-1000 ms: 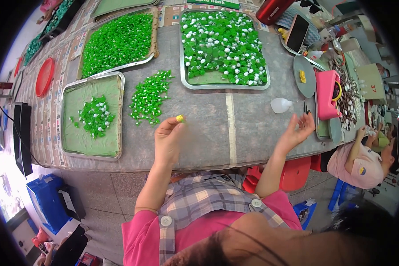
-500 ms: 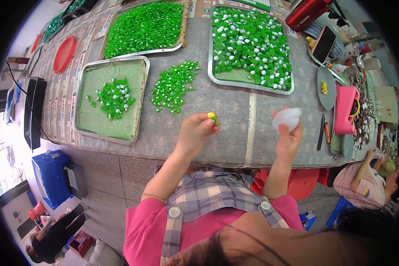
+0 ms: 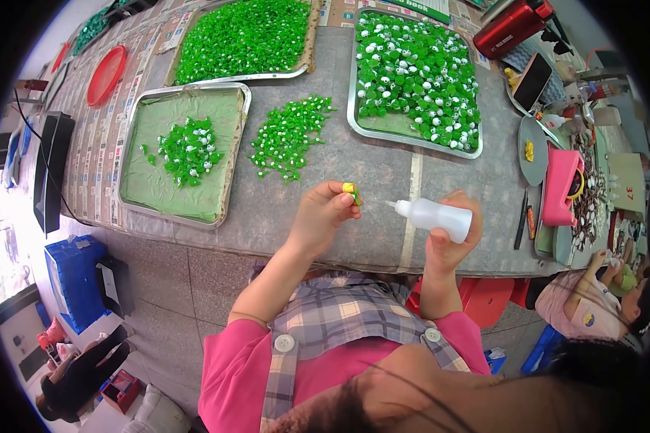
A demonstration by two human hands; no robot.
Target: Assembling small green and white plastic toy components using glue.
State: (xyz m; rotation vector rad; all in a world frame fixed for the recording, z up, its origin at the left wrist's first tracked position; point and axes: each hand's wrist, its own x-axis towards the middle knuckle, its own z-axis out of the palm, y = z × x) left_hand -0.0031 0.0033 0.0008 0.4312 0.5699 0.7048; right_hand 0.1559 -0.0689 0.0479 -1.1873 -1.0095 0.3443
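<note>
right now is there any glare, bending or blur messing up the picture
Head view: the bright patch at far left is blown out; in the same head view, the table bows along its near edge; also in the head view, the bottle reads fairly clear, but the green piece is too small for detail.

Held a squeeze bottle (image 3: 433, 219) in the right hand (image 3: 449, 250), right of a small piece (image 3: 357, 198) in the left hand (image 3: 325, 218), over the tabletop (image 3: 372, 245). Had a loose pile (image 3: 292, 137) behind the left hand, a front tray (image 3: 159, 196) with a small heap (image 3: 188, 150) farther left, a rear tray (image 3: 282, 73) behind both, a right-hand tray (image 3: 393, 128) beside that, and farther right a phone (image 3: 532, 81) before a flask (image 3: 513, 29).
</note>
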